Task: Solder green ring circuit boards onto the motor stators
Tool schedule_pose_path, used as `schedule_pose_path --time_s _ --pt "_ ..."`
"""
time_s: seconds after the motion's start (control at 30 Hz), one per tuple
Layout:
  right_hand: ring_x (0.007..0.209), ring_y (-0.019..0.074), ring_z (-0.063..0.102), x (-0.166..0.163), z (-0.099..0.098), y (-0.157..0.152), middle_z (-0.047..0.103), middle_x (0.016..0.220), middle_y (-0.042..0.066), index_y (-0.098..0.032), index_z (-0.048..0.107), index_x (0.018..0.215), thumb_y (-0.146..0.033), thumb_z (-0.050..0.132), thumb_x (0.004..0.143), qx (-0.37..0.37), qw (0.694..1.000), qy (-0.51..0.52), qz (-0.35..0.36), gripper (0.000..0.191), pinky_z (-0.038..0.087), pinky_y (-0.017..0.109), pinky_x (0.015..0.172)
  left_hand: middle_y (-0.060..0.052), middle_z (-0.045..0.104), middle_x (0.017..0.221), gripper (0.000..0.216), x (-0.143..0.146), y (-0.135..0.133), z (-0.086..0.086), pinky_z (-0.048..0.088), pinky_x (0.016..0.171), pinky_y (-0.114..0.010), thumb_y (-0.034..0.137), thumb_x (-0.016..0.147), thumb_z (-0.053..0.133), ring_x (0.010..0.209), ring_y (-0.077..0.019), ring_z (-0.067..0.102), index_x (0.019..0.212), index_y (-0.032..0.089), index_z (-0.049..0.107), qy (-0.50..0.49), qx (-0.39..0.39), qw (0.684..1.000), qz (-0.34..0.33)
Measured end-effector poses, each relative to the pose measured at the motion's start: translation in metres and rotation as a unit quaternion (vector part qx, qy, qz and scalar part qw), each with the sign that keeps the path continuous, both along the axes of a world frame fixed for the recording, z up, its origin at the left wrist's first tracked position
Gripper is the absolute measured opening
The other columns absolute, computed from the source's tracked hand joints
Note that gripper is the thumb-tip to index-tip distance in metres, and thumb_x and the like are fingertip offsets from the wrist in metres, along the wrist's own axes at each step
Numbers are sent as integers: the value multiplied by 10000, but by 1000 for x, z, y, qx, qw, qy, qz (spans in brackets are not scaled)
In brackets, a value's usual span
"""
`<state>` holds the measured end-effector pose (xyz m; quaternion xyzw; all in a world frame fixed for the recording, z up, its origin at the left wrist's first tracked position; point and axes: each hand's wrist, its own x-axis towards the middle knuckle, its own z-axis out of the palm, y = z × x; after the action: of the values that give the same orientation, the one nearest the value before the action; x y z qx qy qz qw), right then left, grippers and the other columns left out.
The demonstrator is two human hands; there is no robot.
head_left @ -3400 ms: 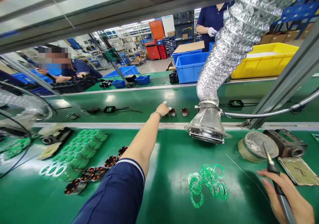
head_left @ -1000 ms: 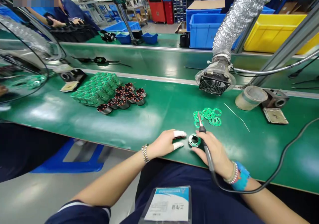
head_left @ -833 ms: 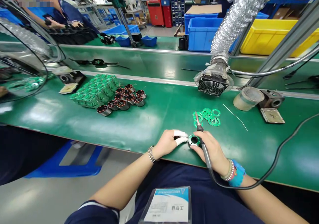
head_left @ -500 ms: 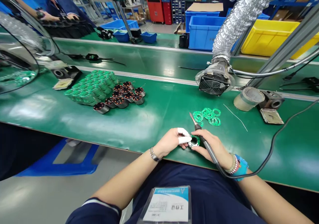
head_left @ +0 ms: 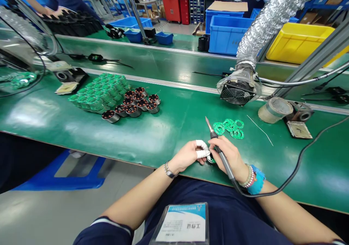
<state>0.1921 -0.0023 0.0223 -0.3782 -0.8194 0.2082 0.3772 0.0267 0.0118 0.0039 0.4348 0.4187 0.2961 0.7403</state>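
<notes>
Near the front edge of the green bench, my left hand (head_left: 190, 154), with white coverings on two fingers, pinches a small round motor part (head_left: 210, 159) topped by a ring-shaped green circuit board. My right hand (head_left: 228, 153) is closed round a soldering iron (head_left: 225, 164), whose tip points up and away from me. The fingertips of that hand also reach the part and hide some of it. Just beyond the iron lies a loose group of green ring boards (head_left: 229, 127). Several copper-wound stators (head_left: 132, 110) stand further left, beside stacked green boards (head_left: 99, 92).
A fume extractor fan (head_left: 237, 93) hangs from a silver duct over the bench. To the right are a bent solder wire (head_left: 260, 130), a round tub (head_left: 275, 110) and an iron stand with sponge (head_left: 299, 129). The iron's black cable (head_left: 296, 164) loops at the right.
My right fingers have shifted left and inward over the part, covering more of it. The soldering iron's tip has moved slightly up and left. My left hand keeps its hold.
</notes>
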Motion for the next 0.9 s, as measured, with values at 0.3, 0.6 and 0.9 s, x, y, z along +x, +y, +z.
schedule_pose_path --time_s 0.3,0.6,0.9 --pt "790 170 558 2 2 -16 590 835 41 -208 509 1048 -132 496 835 -30 997 11 -66 226 483 315 729 -2 603 627 245 -4 -13 0 506 605 -238 350 720 655 579 -103 599 760 127 560 4 14 1000 27" --pt "640 145 602 34 23 -31 652 751 28 -204 597 1048 -191 559 828 -52 995 34 -81 224 496 278 596 1 586 578 202 -5 -5 -2 502 562 -237 304 722 640 523 -102 589 731 128 542 13 -11 1000 -1" --pt "660 150 584 44 21 -36 641 753 35 -197 656 948 -152 559 806 -128 988 66 -62 177 469 296 598 7 576 567 139 -4 -5 2 495 505 -206 258 752 587 489 -89 577 721 132 538 35 -3 999 -3"
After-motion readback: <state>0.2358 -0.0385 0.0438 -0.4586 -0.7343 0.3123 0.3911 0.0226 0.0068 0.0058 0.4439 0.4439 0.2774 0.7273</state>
